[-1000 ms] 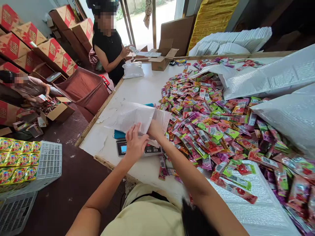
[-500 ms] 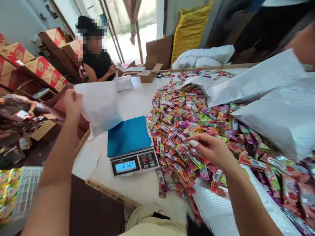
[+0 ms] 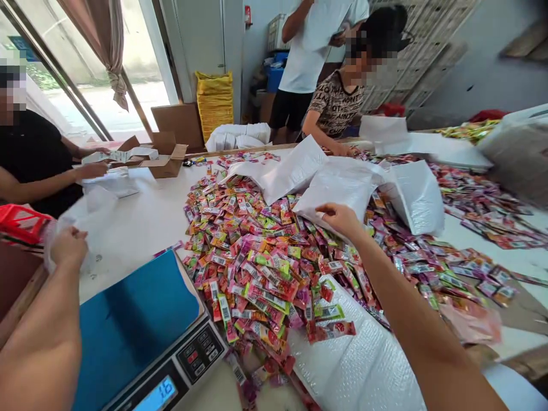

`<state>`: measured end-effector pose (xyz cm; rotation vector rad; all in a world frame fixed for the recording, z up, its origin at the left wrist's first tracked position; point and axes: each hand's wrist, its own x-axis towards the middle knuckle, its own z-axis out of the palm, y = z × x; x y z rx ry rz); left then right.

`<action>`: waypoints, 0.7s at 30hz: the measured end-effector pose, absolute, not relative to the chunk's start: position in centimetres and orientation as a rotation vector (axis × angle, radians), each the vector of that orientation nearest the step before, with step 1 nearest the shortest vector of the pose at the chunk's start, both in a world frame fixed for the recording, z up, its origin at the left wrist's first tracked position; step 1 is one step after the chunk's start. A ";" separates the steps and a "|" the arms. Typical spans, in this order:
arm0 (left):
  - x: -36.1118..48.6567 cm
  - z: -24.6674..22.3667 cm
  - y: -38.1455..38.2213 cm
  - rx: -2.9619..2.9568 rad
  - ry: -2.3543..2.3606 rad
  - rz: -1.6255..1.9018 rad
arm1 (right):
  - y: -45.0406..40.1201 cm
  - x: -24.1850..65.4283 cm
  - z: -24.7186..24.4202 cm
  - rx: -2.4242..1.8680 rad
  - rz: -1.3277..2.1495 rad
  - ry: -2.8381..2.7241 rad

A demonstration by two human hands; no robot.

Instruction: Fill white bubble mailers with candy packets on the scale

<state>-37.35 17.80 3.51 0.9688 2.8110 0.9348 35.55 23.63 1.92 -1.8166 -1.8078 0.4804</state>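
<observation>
At the left edge of the table, my left hand point(image 3: 68, 248) has its fingers curled at a translucent white bag point(image 3: 100, 202). To the right, the fingers of my right hand point(image 3: 340, 220) pinch the near edge of a white padded mailer point(image 3: 340, 185), which lies on a heap of small candy sachets point(image 3: 257, 257). Between my arms stands a digital scale point(image 3: 192, 359) with a bare blue plate point(image 3: 137, 308) and a lit display showing low digits. Another white padded mailer point(image 3: 351, 348) lies flat under the front of the heap.
More white mailers point(image 3: 415, 197) rest on the heap at right. A co-worker in black point(image 3: 34, 160) handles papers at left, near an open carton point(image 3: 166, 154). Another co-worker point(image 3: 338, 108) reaches into sachets at the back. One more person point(image 3: 299, 63) stands behind, near stacked yellow sacks point(image 3: 214, 108).
My view has turned right. My left hand has lowered the white bag from above the scale toward the table at left. My right hand has moved from the sachets to a mailer's edge.
</observation>
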 end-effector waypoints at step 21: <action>-21.3 4.0 0.8 1.173 2.242 1.111 | 33.2 46.8 11.7 -2.293 -0.089 -1.699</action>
